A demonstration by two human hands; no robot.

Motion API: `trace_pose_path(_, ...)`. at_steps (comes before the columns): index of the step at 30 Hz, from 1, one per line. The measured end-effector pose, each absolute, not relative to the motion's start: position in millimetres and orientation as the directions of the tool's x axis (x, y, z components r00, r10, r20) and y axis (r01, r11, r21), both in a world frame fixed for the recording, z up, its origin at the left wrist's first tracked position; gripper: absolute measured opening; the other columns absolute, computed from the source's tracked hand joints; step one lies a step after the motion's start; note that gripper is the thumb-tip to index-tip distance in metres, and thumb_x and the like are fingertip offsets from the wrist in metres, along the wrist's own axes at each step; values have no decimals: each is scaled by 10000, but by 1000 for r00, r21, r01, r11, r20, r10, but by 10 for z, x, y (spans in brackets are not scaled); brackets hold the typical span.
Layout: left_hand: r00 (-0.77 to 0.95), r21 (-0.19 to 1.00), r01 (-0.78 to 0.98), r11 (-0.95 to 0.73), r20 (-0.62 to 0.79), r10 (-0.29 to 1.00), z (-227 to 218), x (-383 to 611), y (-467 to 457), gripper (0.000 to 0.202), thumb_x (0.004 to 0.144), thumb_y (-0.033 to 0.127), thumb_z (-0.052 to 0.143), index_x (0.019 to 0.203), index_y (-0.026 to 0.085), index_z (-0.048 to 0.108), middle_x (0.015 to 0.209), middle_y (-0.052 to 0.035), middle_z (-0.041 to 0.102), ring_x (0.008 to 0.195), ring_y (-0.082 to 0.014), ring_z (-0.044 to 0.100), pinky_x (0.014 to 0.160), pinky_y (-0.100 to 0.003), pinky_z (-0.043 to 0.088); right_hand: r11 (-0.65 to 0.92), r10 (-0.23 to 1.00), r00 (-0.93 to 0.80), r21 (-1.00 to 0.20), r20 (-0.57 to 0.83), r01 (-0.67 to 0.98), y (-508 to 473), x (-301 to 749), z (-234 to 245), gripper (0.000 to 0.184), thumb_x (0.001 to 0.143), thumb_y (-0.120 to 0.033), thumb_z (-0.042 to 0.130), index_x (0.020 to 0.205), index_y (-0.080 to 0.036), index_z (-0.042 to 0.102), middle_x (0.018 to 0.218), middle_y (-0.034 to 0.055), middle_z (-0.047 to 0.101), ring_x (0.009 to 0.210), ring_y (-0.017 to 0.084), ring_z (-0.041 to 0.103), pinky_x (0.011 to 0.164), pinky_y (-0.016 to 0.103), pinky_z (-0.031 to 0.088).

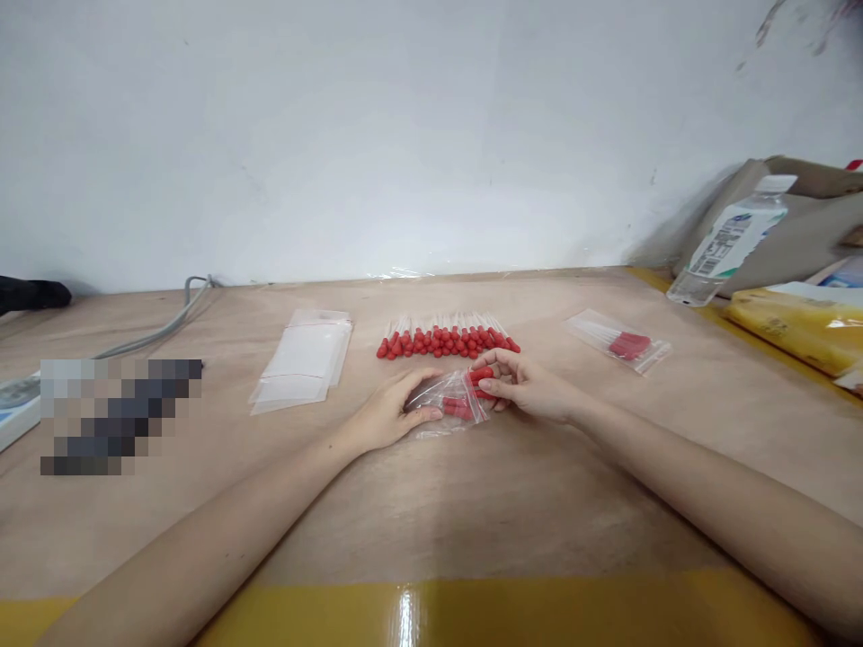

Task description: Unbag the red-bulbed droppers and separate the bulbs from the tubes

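Observation:
My left hand (pixel 395 409) is closed on a clear zip bag (pixel 431 395), its thumb and fingers around the left part. Several red pieces show through the plastic, and the white sticks inside are hard to make out. At the bag's right end, my right hand (pixel 516 386) pinches a red-tipped stick (pixel 481 375) by its red end, with another red end just below. Just beyond both hands lies a row of red-tipped sticks (pixel 438 341), red heads toward me and pale shafts toward the wall.
A stack of flat zip bags (pixel 303 355) lies left. To the right rests a filled bag (pixel 624 343) of red-tipped sticks. Farther right are a plastic bottle (pixel 732 238) and a yellow package (pixel 796 323). A grey cable (pixel 158 332) and a blurred dark object (pixel 128 418) are at left.

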State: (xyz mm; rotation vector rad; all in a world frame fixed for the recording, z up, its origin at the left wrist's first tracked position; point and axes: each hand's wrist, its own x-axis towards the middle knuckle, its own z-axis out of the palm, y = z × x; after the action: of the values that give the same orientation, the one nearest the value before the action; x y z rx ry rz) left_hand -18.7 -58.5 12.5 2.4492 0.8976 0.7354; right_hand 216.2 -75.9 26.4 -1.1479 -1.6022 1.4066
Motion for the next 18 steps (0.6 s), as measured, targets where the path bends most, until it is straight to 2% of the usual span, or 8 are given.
trace_pose_path(3,651,551,458,-697,326,685,125,-185,-582,476,795,433,557,1203,216,444,1168,-64,555,1058,-213,525,902,-361,428,-172,922,-349,-985,-168,21,-748,2179,257,259,685,-251,690,868,-184,520,671,-48,571,578,62,574,555,193,506)
trace_pose_path(7,649,556,467,-688,312,693,123,-186,-586,474,796,440,550,1200,213,449,1165,-64,556,1057,-216,525,907,-365,421,-222,930,-311,-974,-197,-47,-734,2178,215,290,624,-255,749,835,-166,570,673,-29,603,587,59,589,572,175,528)
trace_pose_path(12,646,566,469,-678,303,701,130,-190,-593,467,798,445,545,1191,209,457,1161,-66,557,1050,-214,526,900,-360,426,-186,929,-323,-982,-182,18,-690,2254,281,311,589,-249,771,827,-156,595,705,-2,640,618,80,609,606,206,548)
trace_pose_path(18,639,565,472,-676,310,704,136,-195,-592,457,799,438,546,1189,212,466,1164,-71,556,1058,-220,523,905,-373,422,27,937,-342,-963,-69,267,-598,2765,690,292,650,-319,713,885,-161,645,838,63,676,740,145,636,674,279,556)
